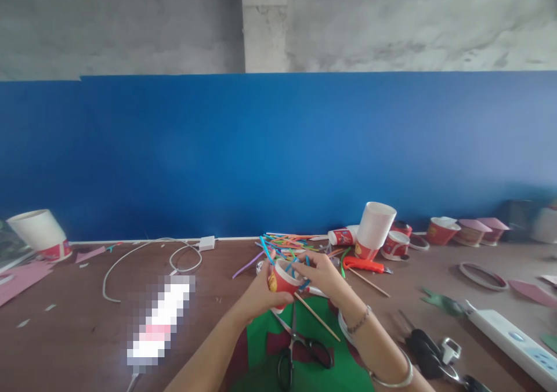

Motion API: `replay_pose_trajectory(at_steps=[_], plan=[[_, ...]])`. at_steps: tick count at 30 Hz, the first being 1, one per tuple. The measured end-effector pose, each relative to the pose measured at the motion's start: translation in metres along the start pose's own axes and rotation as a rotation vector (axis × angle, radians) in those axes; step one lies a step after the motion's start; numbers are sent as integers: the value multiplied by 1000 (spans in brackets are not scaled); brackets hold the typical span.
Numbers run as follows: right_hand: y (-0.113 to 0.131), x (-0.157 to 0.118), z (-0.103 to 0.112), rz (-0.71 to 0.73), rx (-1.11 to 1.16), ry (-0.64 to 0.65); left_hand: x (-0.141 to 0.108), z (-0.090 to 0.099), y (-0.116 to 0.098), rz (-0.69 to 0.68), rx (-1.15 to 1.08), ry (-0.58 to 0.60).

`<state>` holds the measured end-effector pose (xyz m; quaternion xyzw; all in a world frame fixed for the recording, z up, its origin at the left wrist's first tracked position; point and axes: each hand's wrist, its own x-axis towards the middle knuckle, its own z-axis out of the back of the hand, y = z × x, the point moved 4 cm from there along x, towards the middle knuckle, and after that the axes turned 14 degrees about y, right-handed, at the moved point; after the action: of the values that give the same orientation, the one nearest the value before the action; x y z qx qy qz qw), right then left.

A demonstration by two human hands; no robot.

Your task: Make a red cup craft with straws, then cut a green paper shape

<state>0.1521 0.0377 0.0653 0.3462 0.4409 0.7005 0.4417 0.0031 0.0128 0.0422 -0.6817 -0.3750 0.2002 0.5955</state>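
Observation:
My left hand (256, 294) is wrapped round a red and white paper cup (281, 282), its mouth tilted up. A thin blue strip (265, 249), which looks like a pipe cleaner, rises at the cup's left rim. At the right rim my right hand (319, 275) pinches a bent blue pipe cleaner (307, 262); fingers partly cover it. Below the hands, black-handled scissors (292, 345) lie on green sheet material (352, 369) beside a wooden stick (319, 318).
Behind the hands lies a pile of coloured pipe cleaners (282, 243). An orange cutter (365, 264) lies near stacked paper cups (375, 229). At right are a power strip (513, 340) and black-handled tool (424, 348); at left, a white cable (107, 273) and blurred-out phone-shaped object (161, 319).

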Motion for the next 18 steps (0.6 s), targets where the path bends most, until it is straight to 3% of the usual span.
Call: replay_pose_trajectory(at_steps=[5, 7, 13, 18], plan=[[-1, -1, -1, 10, 53, 6, -2, -4, 0, -40, 326, -263], [-2, -1, -4, 0, 44, 30, -4, -6, -1, -37, 430, -314], [5, -1, -5, 18, -16, 53, -5, -12, -6, -43, 528, -285], [20, -8, 6, 82, 92, -70, -4, -16, -13, -65, 441, -210]])
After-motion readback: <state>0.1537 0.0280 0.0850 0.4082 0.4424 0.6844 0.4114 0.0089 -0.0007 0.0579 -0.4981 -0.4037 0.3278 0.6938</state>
